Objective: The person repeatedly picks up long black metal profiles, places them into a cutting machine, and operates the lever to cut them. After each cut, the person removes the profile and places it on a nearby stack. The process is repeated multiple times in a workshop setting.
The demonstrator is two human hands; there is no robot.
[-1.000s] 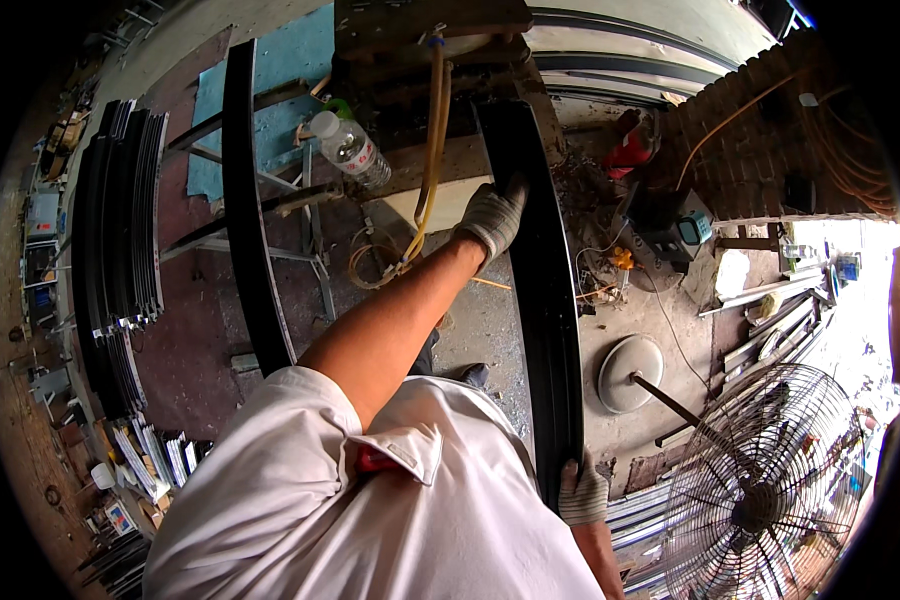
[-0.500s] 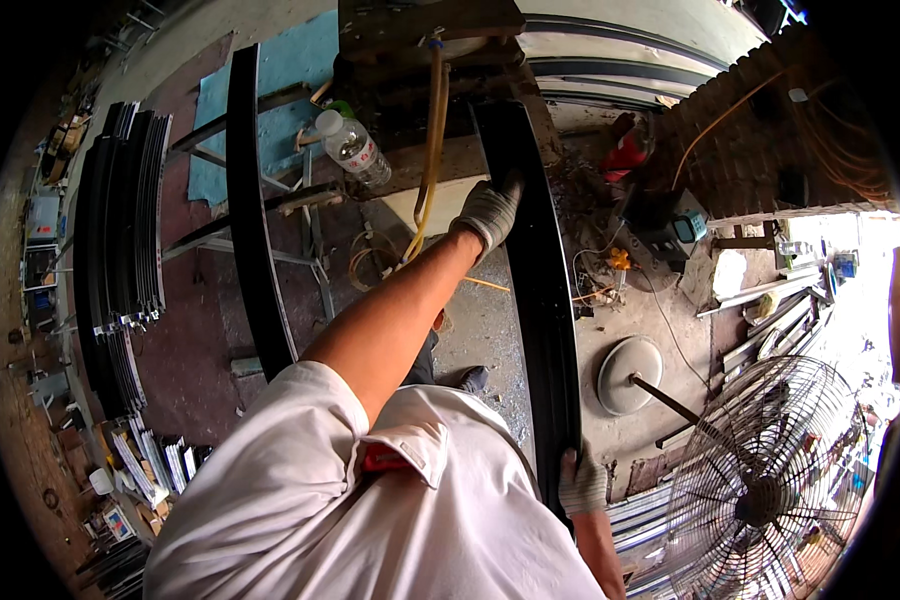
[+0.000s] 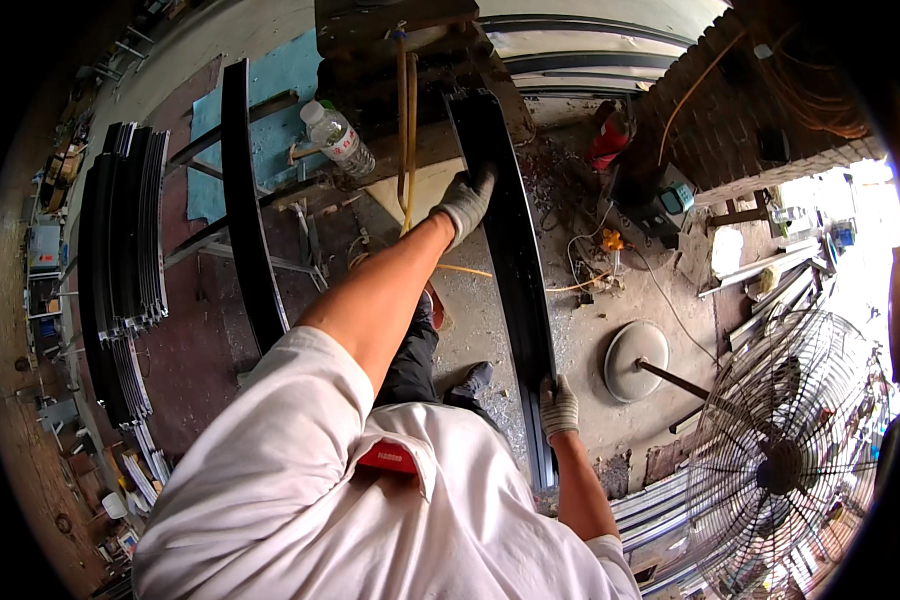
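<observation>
A long black metal profile [image 3: 518, 265] runs lengthwise in front of me, its far end by a dark wooden machine stand [image 3: 410, 100]. My left hand [image 3: 467, 205], in a pale knitted work glove with dark fingertips, is closed on the profile's left edge towards the far part. Lower down, my right hand [image 3: 560, 408], in a similar glove, grips the right edge near the closer end. The undersides of both grips are hidden. Yellowish hoses [image 3: 408, 140] hang from the stand just beyond my left hand.
A clear plastic bottle [image 3: 338, 138] stands left of the hoses. Farther left, another black profile [image 3: 242, 200] rests on a metal rack, beside a stack of black profiles [image 3: 125, 230]. On the right are a large caged fan [image 3: 780, 460] with its round base [image 3: 636, 360], and a red object [image 3: 610, 138].
The profile has shifted left in view, and more of its near end shows. My right hand has moved farther from my body and slightly left; my left hand has moved left with the profile.
</observation>
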